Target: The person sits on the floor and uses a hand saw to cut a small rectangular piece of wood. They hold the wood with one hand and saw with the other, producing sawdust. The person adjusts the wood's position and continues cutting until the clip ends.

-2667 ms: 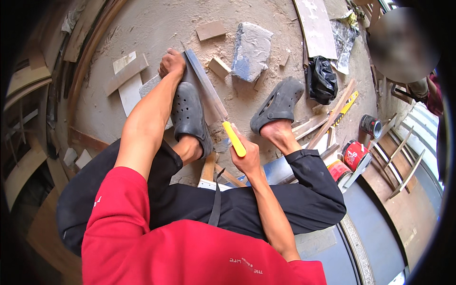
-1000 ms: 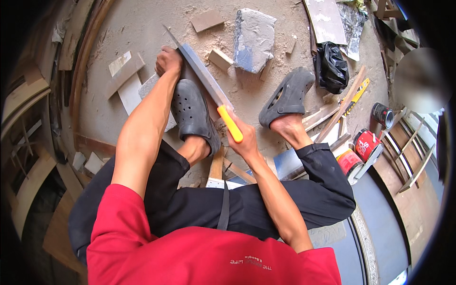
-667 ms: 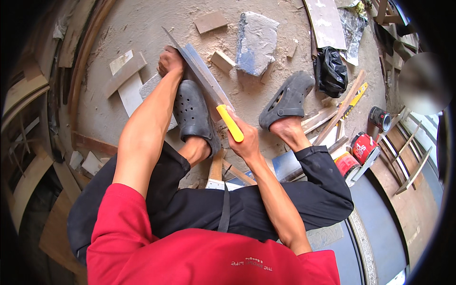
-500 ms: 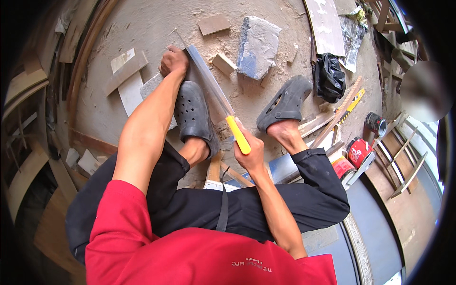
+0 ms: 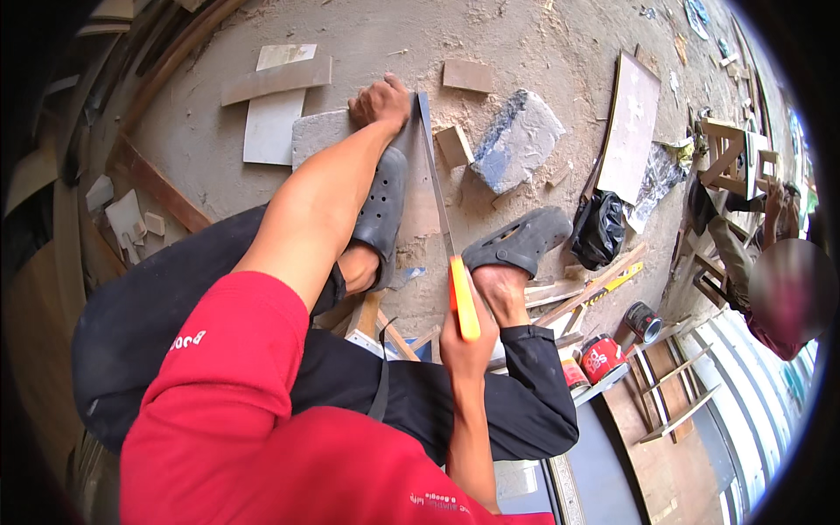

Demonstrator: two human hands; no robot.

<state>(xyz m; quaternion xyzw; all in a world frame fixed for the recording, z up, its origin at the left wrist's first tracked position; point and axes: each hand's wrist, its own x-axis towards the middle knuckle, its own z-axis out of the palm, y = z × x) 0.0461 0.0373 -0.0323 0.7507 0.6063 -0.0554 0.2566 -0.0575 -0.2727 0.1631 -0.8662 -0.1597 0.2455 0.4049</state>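
My right hand (image 5: 468, 343) is wrapped round the yellow and orange handle of a handsaw (image 5: 435, 166). Its long thin blade points away from me, between my two black clogs. Beside the far end of the blade, my left hand (image 5: 382, 102) is curled low with the knuckles up; what its fingers press or grip is hidden. A flat pinkish-brown board (image 5: 420, 206) lies along the blade, next to the left clog (image 5: 381, 206). The right clog (image 5: 518, 243) stands on the other side of the blade.
A whitish block (image 5: 521, 140) and small wood offcuts (image 5: 467, 75) lie on the dusty floor. Crossed boards (image 5: 276, 83) are at left. To the right are a black plastic bag (image 5: 599, 229), wood strips, paint cans (image 5: 604, 357) and another person (image 5: 735, 254) by wooden stools.
The view has swung, bringing the other person at right into sight. My right hand has drawn nearer to me with the saw. My left hand stays by the blade's far end.
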